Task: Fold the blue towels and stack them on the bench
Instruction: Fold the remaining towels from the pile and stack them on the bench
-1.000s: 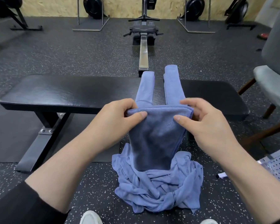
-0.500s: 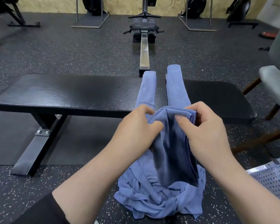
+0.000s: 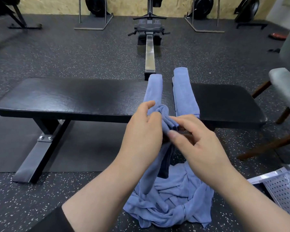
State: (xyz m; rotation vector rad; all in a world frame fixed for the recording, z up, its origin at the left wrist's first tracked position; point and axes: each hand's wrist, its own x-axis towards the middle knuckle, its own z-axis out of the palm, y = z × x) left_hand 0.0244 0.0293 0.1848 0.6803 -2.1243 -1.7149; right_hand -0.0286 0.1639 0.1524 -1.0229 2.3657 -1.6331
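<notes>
Head view: the left hand (image 3: 143, 131) and right hand (image 3: 195, 141) meet in front of the bench (image 3: 74, 99), both pinching the bunched top edge of a blue towel (image 3: 166, 122) that hangs toward the towel pile (image 3: 171, 201) on the floor. Two folded towels (image 3: 184, 91) lie side by side across the bench pad, apart from each other.

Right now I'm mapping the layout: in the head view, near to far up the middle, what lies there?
Heap of unfolded towels → held towel → bench → rowing machine → wall.
</notes>
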